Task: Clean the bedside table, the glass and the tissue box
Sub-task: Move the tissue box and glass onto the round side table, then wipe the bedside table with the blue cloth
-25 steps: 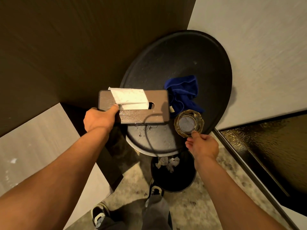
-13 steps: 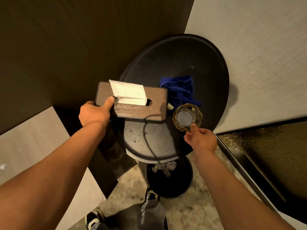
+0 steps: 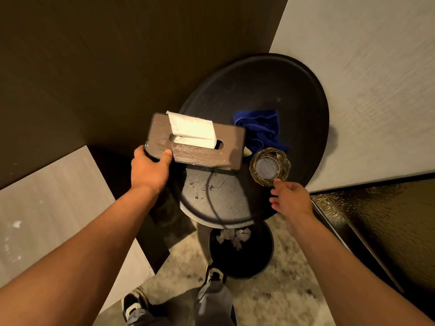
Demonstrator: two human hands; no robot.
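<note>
Judging from how things lay, the cleaning looked barely under way: the round black worktop (image 3: 256,90) showed pale scuffs and specks on its near part, and the blue cloth (image 3: 260,128) sat crumpled on it, in neither hand. Wiping of the worktop, the box and the glass all appeared left to do.

Next in size, the wooden tissue box (image 3: 200,147), a white tissue (image 3: 191,129) standing out of its slot, lay across the worktop's left edge. The left hand (image 3: 150,170) gripped its near-left corner, thumb on top and fingers (image 3: 138,152) curled beneath; whether the box rested or was lifted I could not tell.

Smallest, the amber glass (image 3: 269,166) stood upright just right of the box, beside the cloth. The right hand (image 3: 290,198) was loosely open and empty, one fingertip at the glass's near rim.
</note>
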